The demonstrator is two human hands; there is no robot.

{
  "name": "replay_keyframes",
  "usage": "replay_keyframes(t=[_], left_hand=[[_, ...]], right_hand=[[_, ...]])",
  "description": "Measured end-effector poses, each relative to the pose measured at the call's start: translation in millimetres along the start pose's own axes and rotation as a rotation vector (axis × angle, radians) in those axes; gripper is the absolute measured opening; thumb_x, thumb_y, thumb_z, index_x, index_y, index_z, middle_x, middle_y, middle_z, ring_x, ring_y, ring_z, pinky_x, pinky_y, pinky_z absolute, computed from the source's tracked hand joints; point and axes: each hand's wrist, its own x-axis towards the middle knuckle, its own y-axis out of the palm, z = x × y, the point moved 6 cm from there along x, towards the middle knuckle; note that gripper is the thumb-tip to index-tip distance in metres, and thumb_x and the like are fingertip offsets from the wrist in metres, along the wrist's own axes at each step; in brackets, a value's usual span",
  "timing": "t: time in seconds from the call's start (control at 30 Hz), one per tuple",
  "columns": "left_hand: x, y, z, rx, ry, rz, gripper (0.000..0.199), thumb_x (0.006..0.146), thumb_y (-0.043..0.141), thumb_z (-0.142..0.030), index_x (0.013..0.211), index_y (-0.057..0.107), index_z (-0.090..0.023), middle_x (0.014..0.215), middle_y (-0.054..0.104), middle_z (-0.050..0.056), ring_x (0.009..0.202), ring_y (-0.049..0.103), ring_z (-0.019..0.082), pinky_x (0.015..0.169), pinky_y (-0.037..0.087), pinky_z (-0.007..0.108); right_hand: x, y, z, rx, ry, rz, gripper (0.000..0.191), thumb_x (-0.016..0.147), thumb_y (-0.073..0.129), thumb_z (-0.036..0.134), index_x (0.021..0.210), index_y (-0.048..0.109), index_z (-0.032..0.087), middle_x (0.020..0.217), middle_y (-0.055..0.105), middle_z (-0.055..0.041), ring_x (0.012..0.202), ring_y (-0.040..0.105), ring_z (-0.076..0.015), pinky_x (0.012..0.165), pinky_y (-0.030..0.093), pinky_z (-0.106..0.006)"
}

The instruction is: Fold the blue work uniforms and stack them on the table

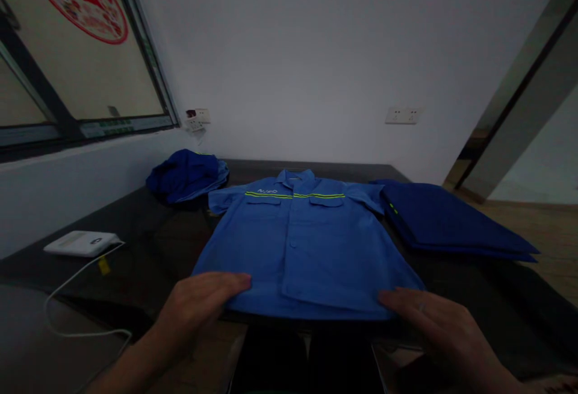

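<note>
A light blue short-sleeved work shirt [266, 243] lies front up on the dark table, collar away from me. Yellow-green stripes cross its chest above two pocket flaps, and white lettering sits near the left one. My left hand [201, 300] rests on the shirt's lower left corner, palm down, fingers stretched inward over the cloth. At the lower right corner, my right hand [436, 318] touches the hem with extended fingers and wears a ring. Both hands look open. They cover the hem's corners, and their thumbs are not clearly seen.
Folded dark blue garments [451, 216] lie right of the shirt. A bunched blue garment [185, 174] sits at the back left. On the left, a white device [81, 243] trails a white cable [63, 335] over the table [149, 243]'s edge. A wall [293, 62] stands behind.
</note>
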Motion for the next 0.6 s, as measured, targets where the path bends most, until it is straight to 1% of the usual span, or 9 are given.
replay_keyframes(t=[0.07,0.13,0.2,0.27,0.33,0.4,0.47,0.53,0.6], left_hand=[[-19,9.6,-19,-0.035,0.039,-0.029,0.027,0.098,0.04,-0.015,0.113,0.062,-0.018,0.101,0.074,0.003,0.091,0.071,0.012,0.081,0.057,0.02],[-38,22.0,-31,-0.073,0.044,-0.031,0.027,0.098,0.039,-0.013,0.109,0.063,-0.019,0.094,0.076,0.003,0.085,0.072,0.012,0.073,0.058,0.02],[-53,32.3,-36,-0.096,0.039,-0.026,0.025,0.096,0.041,-0.013,0.108,0.063,-0.018,0.091,0.076,0.004,0.084,0.072,0.013,0.071,0.058,0.021],[-62,39.5,-38,-0.106,0.043,-0.007,0.023,0.096,0.042,-0.016,0.106,0.063,-0.017,0.094,0.075,0.006,0.088,0.071,0.014,0.075,0.058,0.022],[-66,45.6,-39,-0.106,0.042,0.04,0.021,0.095,0.042,-0.016,0.101,0.062,-0.016,0.101,0.073,0.008,0.096,0.068,0.014,0.084,0.056,0.025],[-65,50.8,-43,-0.107,0.056,0.098,0.022,0.092,0.04,-0.009,0.097,0.06,-0.017,0.108,0.071,0.008,0.104,0.065,0.014,0.092,0.053,0.027],[-61,55.2,-47,-0.111,0.055,0.147,0.027,0.087,0.038,-0.003,0.094,0.058,-0.018,0.111,0.069,0.007,0.108,0.062,0.014,0.096,0.05,0.029],[-57,58.2,-50,-0.12,0.026,0.164,0.029,0.084,0.036,0.0,0.09,0.057,-0.018,0.107,0.069,0.007,0.104,0.061,0.015,0.095,0.05,0.03],[-55,60.7,-52,-0.129,0.001,0.168,0.027,0.084,0.035,-0.001,0.084,0.056,-0.018,0.096,0.068,0.007,0.094,0.061,0.016,0.087,0.05,0.031]], right_hand=[[-15,10,14,0.028,-0.04,-0.004,0.035,0.09,0.044,0.01,0.118,0.062,0.022,0.102,0.074,-0.0045,0.092,0.07,-0.0159,0.08,0.057,-0.027],[-24,22,28,0.051,-0.074,0.003,0.031,0.09,0.044,0.011,0.11,0.064,0.021,0.094,0.075,-0.0029,0.083,0.071,-0.0144,0.074,0.057,-0.024],[-25,31,39,0.051,-0.094,0.018,0.03,0.088,0.042,0.008,0.1,0.066,0.022,0.089,0.075,-0.0011,0.077,0.071,-0.0132,0.07,0.057,-0.022],[-23,35,45,0.029,-0.094,0.044,0.032,0.084,0.041,0.004,0.091,0.066,0.022,0.09,0.075,-0.0004,0.078,0.071,-0.0135,0.07,0.056,-0.022],[-21,37,47,0.016,-0.061,0.08,0.034,0.08,0.04,0.001,0.086,0.065,0.023,0.096,0.075,-0.0006,0.084,0.071,-0.0148,0.072,0.056,-0.024],[-21,39,47,0.017,-0.033,0.135,0.033,0.078,0.042,0.0,0.086,0.065,0.023,0.102,0.073,-0.0013,0.091,0.069,-0.0165,0.077,0.055,-0.027],[-22,40,47,0.02,-0.022,0.175,0.03,0.076,0.045,0.001,0.085,0.064,0.023,0.107,0.071,-0.0019,0.097,0.067,-0.0183,0.081,0.054,-0.03],[-25,42,45,0.021,-0.01,0.184,0.024,0.076,0.049,0.004,0.082,0.063,0.023,0.109,0.07,-0.0021,0.1,0.065,-0.0202,0.082,0.053,-0.032],[-30,49,44,0.047,-0.036,0.227,0.019,0.076,0.054,0.009,0.083,0.063,0.023,0.111,0.069,-0.002,0.1,0.065,-0.0212,0.081,0.054,-0.033]])
